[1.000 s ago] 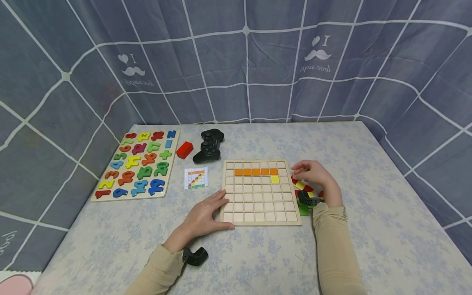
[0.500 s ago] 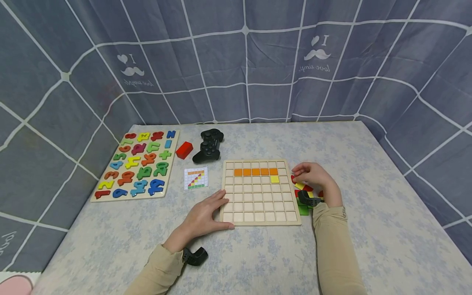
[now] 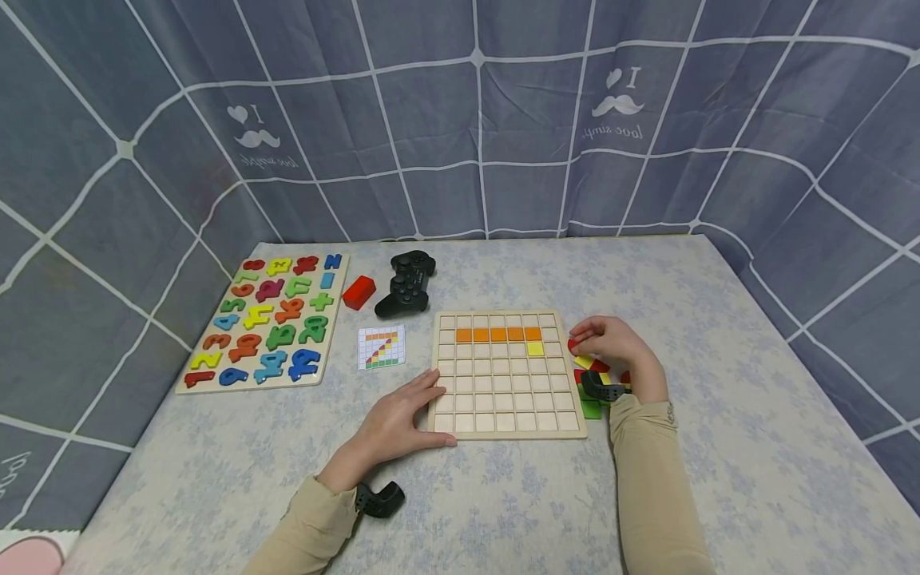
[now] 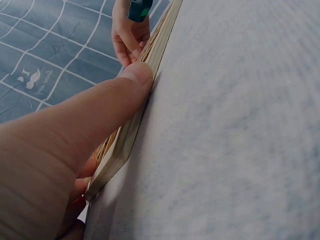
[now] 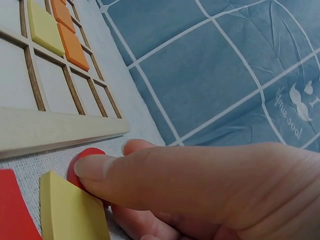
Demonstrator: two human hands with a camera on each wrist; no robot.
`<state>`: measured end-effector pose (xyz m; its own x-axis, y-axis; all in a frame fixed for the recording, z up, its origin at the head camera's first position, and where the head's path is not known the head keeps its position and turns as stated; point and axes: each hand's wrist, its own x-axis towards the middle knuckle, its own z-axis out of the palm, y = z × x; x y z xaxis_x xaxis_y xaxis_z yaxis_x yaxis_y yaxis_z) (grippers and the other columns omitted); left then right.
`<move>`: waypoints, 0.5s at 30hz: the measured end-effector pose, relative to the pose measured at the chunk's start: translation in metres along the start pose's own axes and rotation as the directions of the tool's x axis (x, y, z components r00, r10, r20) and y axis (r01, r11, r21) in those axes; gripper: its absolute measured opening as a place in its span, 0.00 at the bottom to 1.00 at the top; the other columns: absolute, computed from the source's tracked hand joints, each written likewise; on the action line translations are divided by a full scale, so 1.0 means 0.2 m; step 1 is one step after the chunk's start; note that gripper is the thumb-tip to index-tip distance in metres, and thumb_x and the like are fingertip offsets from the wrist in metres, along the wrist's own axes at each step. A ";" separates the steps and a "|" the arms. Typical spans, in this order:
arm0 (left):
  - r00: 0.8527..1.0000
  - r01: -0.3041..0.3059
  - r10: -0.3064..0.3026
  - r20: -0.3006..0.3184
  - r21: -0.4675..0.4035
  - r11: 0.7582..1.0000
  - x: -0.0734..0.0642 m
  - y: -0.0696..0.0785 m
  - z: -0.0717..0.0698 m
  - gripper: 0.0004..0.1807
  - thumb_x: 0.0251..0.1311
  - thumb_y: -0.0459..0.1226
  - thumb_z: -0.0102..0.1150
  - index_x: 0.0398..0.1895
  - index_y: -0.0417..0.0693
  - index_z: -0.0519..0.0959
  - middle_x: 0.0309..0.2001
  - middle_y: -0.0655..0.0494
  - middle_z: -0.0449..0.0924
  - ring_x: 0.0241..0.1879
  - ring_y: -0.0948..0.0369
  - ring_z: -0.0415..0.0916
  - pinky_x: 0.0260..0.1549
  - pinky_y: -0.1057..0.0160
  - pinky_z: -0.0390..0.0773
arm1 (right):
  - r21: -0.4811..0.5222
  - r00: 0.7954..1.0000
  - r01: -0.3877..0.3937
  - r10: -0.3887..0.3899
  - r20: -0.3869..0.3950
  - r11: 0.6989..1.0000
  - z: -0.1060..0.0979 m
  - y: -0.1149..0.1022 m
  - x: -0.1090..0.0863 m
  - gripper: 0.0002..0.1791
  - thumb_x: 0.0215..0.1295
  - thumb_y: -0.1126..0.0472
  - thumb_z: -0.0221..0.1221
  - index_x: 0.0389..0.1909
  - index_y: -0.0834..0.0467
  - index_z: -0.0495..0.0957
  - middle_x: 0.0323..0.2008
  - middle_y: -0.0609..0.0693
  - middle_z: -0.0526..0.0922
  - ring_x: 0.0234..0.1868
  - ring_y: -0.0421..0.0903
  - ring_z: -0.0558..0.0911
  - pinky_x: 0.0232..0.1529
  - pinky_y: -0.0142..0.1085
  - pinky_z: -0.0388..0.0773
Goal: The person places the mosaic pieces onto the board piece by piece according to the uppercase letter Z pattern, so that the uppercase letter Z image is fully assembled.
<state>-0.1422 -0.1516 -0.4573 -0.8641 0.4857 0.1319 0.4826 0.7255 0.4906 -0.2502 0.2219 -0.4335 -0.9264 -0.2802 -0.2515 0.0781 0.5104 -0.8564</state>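
Observation:
My left hand (image 3: 398, 423) rests at the near left corner of a wooden grid board (image 3: 436, 335). Its thumb lies along the near edge and its fingers touch the left edge, all fairly straight. Beyond the board's right edge, my right hand (image 3: 611, 339) pinches a red tile with a rounded edge (image 5: 75, 172), low over the table. Part of that tile is hidden by the thumb. Beside it lie a yellow tile (image 5: 75, 212) and another red tile (image 5: 15, 210). A row of orange tiles (image 3: 499, 335) and one yellow tile (image 3: 535, 349) sit in the board's cells.
Green tiles (image 3: 592, 410) lie by the board's right side, partly under the right wrist. Left of the board are a pattern card (image 3: 382, 348), a black game controller (image 3: 408, 285), a red block (image 3: 359, 293) and a number puzzle board (image 3: 269, 386). A grid-patterned curtain (image 3: 431, 120) hangs behind.
My right hand has shifted very slightly among the loose tiles. My left hand and the board stay in place.

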 end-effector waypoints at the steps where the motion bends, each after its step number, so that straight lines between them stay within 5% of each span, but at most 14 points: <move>1: 1.000 0.000 0.000 0.000 0.000 1.000 0.00 0.00 0.00 0.45 0.43 0.63 0.66 0.60 0.43 0.74 0.68 0.50 0.61 0.68 0.55 0.56 0.59 0.51 0.66 | -0.005 1.000 0.001 -0.001 -0.004 1.000 0.00 0.00 0.00 0.18 0.59 0.68 0.61 0.49 0.72 0.72 0.40 0.59 0.77 0.37 0.50 0.77 0.36 0.35 0.75; 15: 1.000 -0.003 0.003 -0.016 0.014 1.000 0.00 0.00 0.01 0.44 0.42 0.62 0.67 0.59 0.42 0.75 0.68 0.49 0.62 0.67 0.55 0.57 0.59 0.52 0.66 | -0.048 0.999 -0.011 0.009 -0.041 0.999 0.01 0.00 0.01 0.20 0.59 0.67 0.61 0.51 0.72 0.72 0.43 0.62 0.76 0.37 0.49 0.76 0.34 0.35 0.73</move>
<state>-0.1427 -0.1513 -0.4588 -0.8647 0.4802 0.1470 0.4872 0.7310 0.4777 -0.2511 0.2185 -0.4347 -0.9399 -0.2420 -0.2408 0.0706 0.5523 -0.8307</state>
